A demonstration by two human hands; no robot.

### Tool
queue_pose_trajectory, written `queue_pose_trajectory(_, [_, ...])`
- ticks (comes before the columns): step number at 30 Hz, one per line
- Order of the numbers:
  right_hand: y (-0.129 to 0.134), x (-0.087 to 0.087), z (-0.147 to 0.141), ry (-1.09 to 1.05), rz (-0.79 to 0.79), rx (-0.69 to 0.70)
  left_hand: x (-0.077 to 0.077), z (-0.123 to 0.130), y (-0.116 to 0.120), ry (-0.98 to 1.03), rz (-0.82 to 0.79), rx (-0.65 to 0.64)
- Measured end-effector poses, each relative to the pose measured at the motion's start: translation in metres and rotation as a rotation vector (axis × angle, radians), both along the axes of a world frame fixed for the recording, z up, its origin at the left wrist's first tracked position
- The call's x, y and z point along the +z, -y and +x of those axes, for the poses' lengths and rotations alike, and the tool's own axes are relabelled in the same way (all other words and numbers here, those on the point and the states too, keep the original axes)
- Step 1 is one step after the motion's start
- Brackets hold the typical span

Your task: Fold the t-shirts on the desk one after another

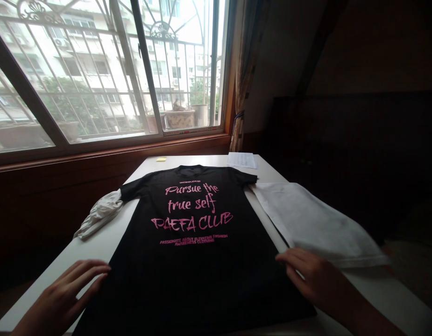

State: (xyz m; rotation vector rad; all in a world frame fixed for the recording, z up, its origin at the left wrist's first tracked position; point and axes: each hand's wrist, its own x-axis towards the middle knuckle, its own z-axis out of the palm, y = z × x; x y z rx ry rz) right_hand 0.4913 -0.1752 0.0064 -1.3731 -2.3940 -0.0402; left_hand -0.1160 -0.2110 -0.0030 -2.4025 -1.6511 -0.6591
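Note:
A black T-shirt (198, 270) with pink lettering lies spread flat, its neck at the far end and its hem nearest me. At its left edge is my left hand (67, 291), fingers stretched out and thumb apart, the fingertips at the cloth. My right hand (314, 275) reaches the opposite edge, with its fingertips on the black fabric and the fingers extended. Neither hand shows cloth lifted in it. Beside the right hand lies a white cloth or garment (314, 219), partly over the table's right edge.
The white table (75, 266) stands below a barred window (114, 70). A bunched pale cloth (102, 214) sits by the shirt's left sleeve. Papers (242, 160) and a yellow note (161, 159) lie at the far end. A curtain (239, 93) hangs beside the window.

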Motion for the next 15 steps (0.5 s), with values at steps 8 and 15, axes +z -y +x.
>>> queue_pose_trajectory(8, [-0.096, -0.034, -0.07, -0.005, -0.143, -0.067, -0.019, 0.067, -0.121, -0.157, -0.231, -0.083])
queue_pose_trajectory(15, [-0.104, -0.076, -0.046, 0.075, -0.2, -0.2, -0.046, 0.097, -0.16, -0.176, -0.397, 0.073])
